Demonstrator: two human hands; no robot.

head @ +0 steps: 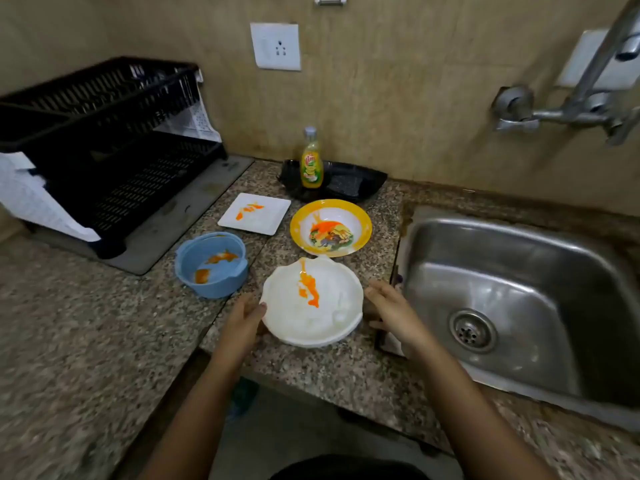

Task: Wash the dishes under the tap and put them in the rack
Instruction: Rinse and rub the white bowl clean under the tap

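Note:
A white bowl (322,313) smeared with orange sauce sits on the granite counter in front of me. My left hand (244,315) touches its left rim, thumb on the edge. My right hand (391,311) hovers open just right of the bowl, a small gap between fingers and rim. Behind it stand a yellow-rimmed picture bowl (330,226), a blue handled bowl (212,263) and a square white plate (254,213), all stained orange. The black two-tier rack (104,150) stands at the far left. The steel sink (519,289) is on the right, under the wall tap (571,105).
A bottle of yellow dish soap (311,161) stands on a black tray (346,183) against the wall. White cloth (31,199) hangs from the rack, which rests on a grey mat (166,230). The counter's front edge has a cut-out below my arms.

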